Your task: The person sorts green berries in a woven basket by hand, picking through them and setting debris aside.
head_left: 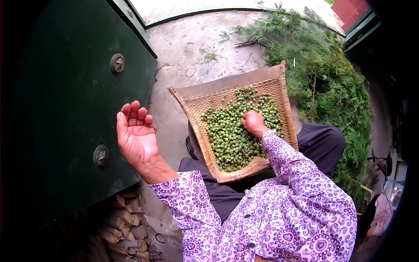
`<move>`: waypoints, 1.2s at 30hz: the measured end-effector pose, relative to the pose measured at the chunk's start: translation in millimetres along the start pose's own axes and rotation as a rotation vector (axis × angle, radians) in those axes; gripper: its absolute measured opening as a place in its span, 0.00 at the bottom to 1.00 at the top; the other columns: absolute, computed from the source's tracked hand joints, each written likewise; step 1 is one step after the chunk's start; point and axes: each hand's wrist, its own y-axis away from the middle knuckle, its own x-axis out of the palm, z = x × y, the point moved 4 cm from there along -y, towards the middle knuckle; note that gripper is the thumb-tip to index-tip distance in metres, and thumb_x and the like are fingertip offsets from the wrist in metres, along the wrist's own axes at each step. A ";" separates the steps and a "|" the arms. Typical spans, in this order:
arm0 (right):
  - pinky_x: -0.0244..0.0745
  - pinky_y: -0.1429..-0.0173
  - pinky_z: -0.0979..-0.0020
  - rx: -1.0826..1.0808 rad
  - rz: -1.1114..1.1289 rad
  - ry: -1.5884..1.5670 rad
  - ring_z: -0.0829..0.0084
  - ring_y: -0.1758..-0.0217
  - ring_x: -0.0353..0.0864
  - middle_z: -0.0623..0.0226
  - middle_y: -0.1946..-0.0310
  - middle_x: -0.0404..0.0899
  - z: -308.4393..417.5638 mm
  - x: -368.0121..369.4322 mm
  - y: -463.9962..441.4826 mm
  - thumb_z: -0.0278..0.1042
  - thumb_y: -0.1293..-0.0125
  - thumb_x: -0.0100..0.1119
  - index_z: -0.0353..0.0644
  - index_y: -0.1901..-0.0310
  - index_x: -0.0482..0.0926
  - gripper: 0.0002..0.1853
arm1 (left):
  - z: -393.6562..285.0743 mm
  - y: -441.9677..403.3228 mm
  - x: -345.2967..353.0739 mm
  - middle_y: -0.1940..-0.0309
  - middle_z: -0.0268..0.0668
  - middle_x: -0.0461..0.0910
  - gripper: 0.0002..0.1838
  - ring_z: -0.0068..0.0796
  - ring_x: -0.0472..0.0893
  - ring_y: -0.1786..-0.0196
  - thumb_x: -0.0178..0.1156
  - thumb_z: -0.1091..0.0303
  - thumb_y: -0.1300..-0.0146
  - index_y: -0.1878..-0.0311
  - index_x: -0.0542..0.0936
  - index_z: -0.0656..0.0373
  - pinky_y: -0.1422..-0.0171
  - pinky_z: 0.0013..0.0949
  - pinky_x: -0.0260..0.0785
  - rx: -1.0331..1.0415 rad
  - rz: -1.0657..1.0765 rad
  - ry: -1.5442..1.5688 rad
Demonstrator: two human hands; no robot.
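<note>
A woven basket tray rests across my lap, tilted, with a flat band along its far rim. In it is a spread of small round green lumps, which look like seed cones. My right hand is down among them, right of the middle, its fingers curled inward; what it holds, if anything, is hidden. My left hand is raised to the left of the tray, apart from it. Its palm faces up, its fingers are slightly bent, and nothing lies on it.
Cut evergreen branches are heaped on the floor to the right. A dark green metal door with star studs stands close on the left. Split firewood is stacked at lower left. Loose green scraps lie on the concrete floor ahead.
</note>
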 end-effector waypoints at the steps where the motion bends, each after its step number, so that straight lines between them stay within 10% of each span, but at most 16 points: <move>1: 0.72 0.62 0.58 0.062 0.007 0.052 0.54 0.67 0.77 0.56 0.72 0.76 1.6 1.2 -3.0 0.41 0.53 0.60 0.41 0.75 0.79 0.11 | -0.1 0.4 -0.1 0.62 0.39 0.79 0.12 0.28 0.78 0.64 0.51 0.62 0.37 0.59 0.77 0.60 0.64 0.28 0.69 0.008 -0.035 -0.013; 17: 0.72 0.61 0.56 0.070 -0.124 -0.061 0.52 0.68 0.78 0.53 0.75 0.78 -0.9 4.8 -2.7 0.34 0.53 0.52 0.38 0.77 0.77 0.08 | -1.7 -1.3 -1.9 0.63 0.39 0.79 0.11 0.28 0.77 0.64 0.51 0.62 0.37 0.60 0.77 0.59 0.62 0.29 0.68 0.013 -0.011 0.025; 25: 0.67 0.71 0.75 0.415 0.144 -0.802 0.82 0.78 0.70 0.72 0.82 0.75 -40.9 -19.0 6.4 0.35 0.49 0.56 0.34 0.75 0.79 0.10 | -1.1 -0.1 -1.3 0.63 0.38 0.79 0.12 0.28 0.77 0.64 0.51 0.61 0.36 0.59 0.76 0.60 0.63 0.29 0.68 0.010 -0.014 0.023; 30: 0.73 0.62 0.55 0.129 0.067 -0.099 0.48 0.70 0.77 0.48 0.74 0.77 -8.5 -9.1 -2.9 0.38 0.51 0.55 0.39 0.71 0.80 0.12 | 1.3 -0.1 1.2 0.63 0.38 0.79 0.12 0.28 0.77 0.64 0.51 0.61 0.36 0.59 0.76 0.60 0.62 0.29 0.68 0.008 -0.005 0.018; 36: 0.73 0.59 0.57 0.185 0.082 0.137 0.51 0.65 0.79 0.51 0.71 0.79 7.2 8.7 -8.6 0.39 0.54 0.60 0.39 0.74 0.80 0.12 | -2.7 0.7 -1.6 0.63 0.39 0.79 0.12 0.28 0.77 0.64 0.51 0.62 0.36 0.59 0.76 0.60 0.62 0.29 0.67 0.017 -0.036 0.032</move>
